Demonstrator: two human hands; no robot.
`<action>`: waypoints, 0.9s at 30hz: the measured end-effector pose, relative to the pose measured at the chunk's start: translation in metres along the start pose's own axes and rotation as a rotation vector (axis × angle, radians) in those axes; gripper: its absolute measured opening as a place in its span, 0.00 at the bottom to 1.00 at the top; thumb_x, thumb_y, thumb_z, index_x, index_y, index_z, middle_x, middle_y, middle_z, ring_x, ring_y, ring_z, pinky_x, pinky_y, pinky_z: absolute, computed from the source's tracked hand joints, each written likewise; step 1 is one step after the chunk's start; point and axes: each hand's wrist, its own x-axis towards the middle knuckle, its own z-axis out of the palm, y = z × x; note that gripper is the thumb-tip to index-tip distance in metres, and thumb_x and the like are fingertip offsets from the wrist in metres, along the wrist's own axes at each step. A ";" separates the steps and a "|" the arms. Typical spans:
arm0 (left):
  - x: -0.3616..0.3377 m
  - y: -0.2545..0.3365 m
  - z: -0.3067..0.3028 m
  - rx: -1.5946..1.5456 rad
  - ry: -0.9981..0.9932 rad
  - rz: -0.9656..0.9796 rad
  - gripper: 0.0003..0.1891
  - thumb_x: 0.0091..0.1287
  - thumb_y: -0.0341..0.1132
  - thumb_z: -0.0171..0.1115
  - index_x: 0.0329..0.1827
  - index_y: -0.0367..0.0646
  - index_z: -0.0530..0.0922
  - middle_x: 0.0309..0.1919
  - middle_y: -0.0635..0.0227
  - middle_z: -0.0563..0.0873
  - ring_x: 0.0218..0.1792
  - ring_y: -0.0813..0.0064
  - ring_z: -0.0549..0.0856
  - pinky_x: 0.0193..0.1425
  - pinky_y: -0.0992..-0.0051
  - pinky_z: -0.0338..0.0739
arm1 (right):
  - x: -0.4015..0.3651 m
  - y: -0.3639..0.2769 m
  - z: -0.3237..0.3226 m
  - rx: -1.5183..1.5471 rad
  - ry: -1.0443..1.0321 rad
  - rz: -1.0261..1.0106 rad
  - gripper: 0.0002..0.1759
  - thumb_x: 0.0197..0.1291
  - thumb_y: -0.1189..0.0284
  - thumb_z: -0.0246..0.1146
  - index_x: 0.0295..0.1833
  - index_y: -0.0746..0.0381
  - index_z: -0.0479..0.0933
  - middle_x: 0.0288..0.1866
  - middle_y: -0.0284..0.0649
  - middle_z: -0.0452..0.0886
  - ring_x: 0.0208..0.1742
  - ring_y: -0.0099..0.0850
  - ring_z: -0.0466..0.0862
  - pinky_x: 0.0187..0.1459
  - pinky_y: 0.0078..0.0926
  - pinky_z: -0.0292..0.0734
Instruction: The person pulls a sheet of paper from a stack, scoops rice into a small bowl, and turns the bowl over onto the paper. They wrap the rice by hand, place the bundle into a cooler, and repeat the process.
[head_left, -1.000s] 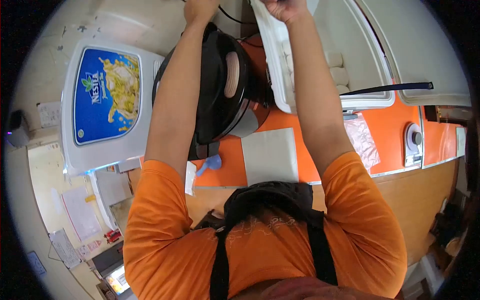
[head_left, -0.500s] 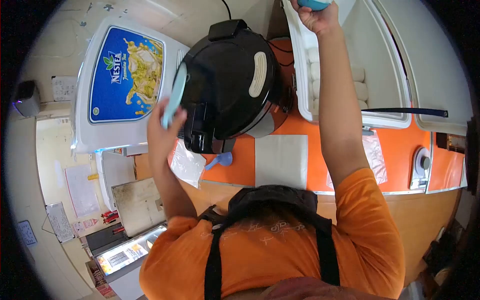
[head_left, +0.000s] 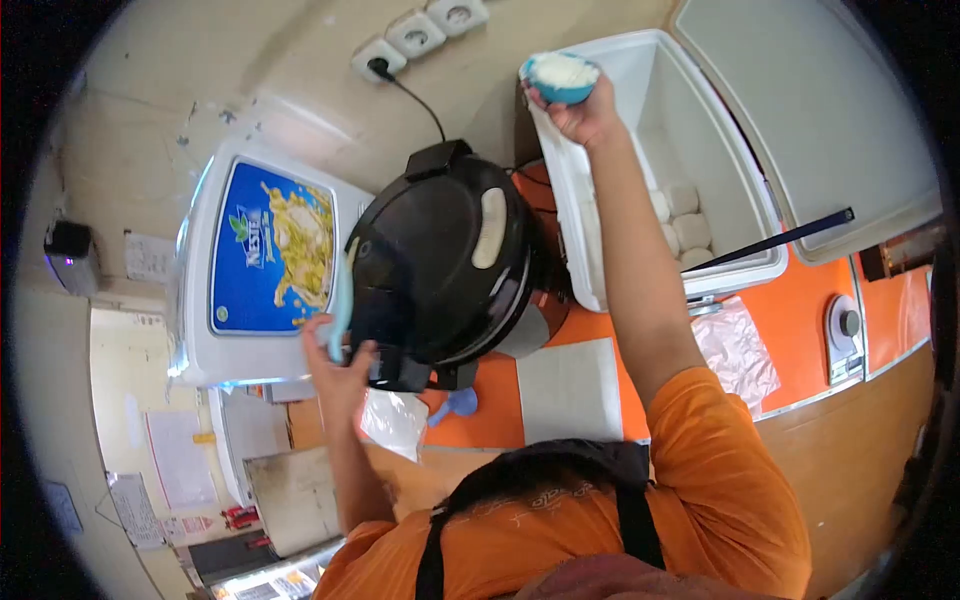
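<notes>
Now, in the head view, the right hand (head_left: pixel 588 112) was curled under a blue bowl (head_left: pixel 566 93) and had hold of it, lifting it over the far left corner of the open white box (head_left: pixel 715 135); soft white filling (head_left: pixel 560 70) showed at its top, whereas half a second earlier the bowl was cut off by the upper edge; the view had tipped up too, bringing the wall sockets (head_left: pixel 415 34) in. That change suggested a filled bowl held near the box, apart from the rounded white packs (head_left: pixel 685 212) lying inside.

The left hand (head_left: pixel 340 375) had its thumb and fingers part open, apparently gripping the lower end of a light-blue piece (head_left: pixel 342 300), too blurred to name; it was between the drinks dispenser (head_left: pixel 270 250) and the black cooker (head_left: pixel 430 265), much as half a second before, though a second ago that hand was beyond the cooker. Both hands thus seemed occupied; the cooker's lid was down, and on the orange counter (head_left: pixel 497 400) a blue scoop (head_left: pixel 458 403) lay near a plastic bag (head_left: pixel 395 420), with a pale sheet (head_left: pixel 570 392) to their right.
</notes>
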 end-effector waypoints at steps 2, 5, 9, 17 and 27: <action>0.045 0.029 -0.038 0.019 -0.131 0.093 0.34 0.52 0.16 0.73 0.59 0.54 0.70 0.39 0.72 0.76 0.37 0.81 0.77 0.35 0.82 0.74 | 0.001 0.003 0.002 -0.028 0.017 0.005 0.37 0.69 0.48 0.42 0.62 0.71 0.73 0.49 0.61 0.82 0.40 0.51 0.87 0.20 0.23 0.79; 0.117 0.098 -0.065 0.183 -0.147 0.125 0.36 0.55 0.30 0.77 0.68 0.47 0.71 0.44 0.72 0.80 0.45 0.79 0.80 0.50 0.78 0.78 | -0.005 0.004 0.013 -0.057 0.059 -0.021 0.37 0.69 0.48 0.42 0.61 0.70 0.74 0.47 0.59 0.83 0.39 0.51 0.87 0.19 0.23 0.79; 0.246 0.153 -0.088 0.241 -0.394 0.174 0.46 0.57 0.38 0.76 0.78 0.38 0.63 0.57 0.65 0.83 0.54 0.73 0.82 0.64 0.75 0.74 | -0.007 0.007 0.017 -0.022 0.062 -0.040 0.37 0.69 0.47 0.42 0.60 0.70 0.75 0.46 0.58 0.84 0.38 0.51 0.88 0.18 0.23 0.78; 0.469 0.231 -0.002 0.307 -0.417 -0.104 0.20 0.66 0.47 0.65 0.52 0.41 0.85 0.38 0.66 0.89 0.35 0.71 0.86 0.47 0.70 0.81 | -0.003 0.010 0.013 -0.013 0.080 -0.003 0.36 0.69 0.47 0.42 0.59 0.68 0.76 0.47 0.58 0.84 0.37 0.53 0.88 0.16 0.24 0.79; 0.554 0.262 0.037 0.383 -0.089 0.953 0.15 0.69 0.46 0.65 0.43 0.43 0.88 0.28 0.74 0.84 0.30 0.83 0.78 0.36 0.78 0.70 | -0.001 0.011 0.014 -0.043 0.090 0.000 0.37 0.70 0.47 0.44 0.60 0.69 0.77 0.46 0.58 0.85 0.37 0.51 0.89 0.18 0.25 0.83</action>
